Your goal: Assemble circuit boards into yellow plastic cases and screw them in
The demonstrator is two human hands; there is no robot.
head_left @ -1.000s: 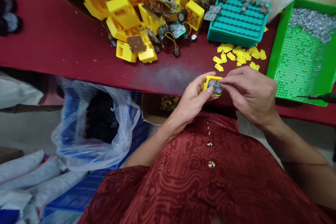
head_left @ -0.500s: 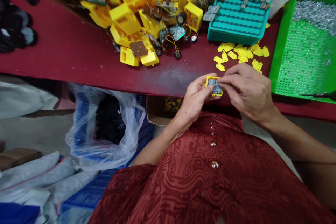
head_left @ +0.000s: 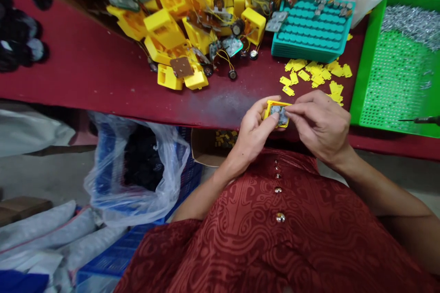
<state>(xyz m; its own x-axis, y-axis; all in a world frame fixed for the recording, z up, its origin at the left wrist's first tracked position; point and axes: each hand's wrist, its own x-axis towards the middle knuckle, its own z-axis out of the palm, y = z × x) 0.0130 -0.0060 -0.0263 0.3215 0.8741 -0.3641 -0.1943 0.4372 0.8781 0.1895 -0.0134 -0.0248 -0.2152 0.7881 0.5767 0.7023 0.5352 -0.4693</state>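
Observation:
Above my lap, near the table edge, my left hand (head_left: 256,130) grips a small yellow plastic case (head_left: 269,108) with its open side up. A circuit board (head_left: 281,120) lies inside the case, and my left thumb presses on it. My right hand (head_left: 321,123) is closed in a pinch at the case's right side, thumb and forefinger touching the board's edge. Whatever sits between those fingertips is too small or hidden to make out. Just beyond my hands, small flat yellow plastic pieces (head_left: 304,75) lie scattered on the red tablecloth (head_left: 103,78).
A heap of yellow cases (head_left: 165,27) with wired boards lies at the back. Stacked teal trays (head_left: 309,32) hold button cells. At right, a green basket (head_left: 359,73) contains screws, with a screwdriver (head_left: 426,120) across it. Below left stands a plastic-lined blue crate (head_left: 106,160).
Both hands and the case have shifted slightly left. The case is tilted a little more, and my right fingertips remain at its right side.

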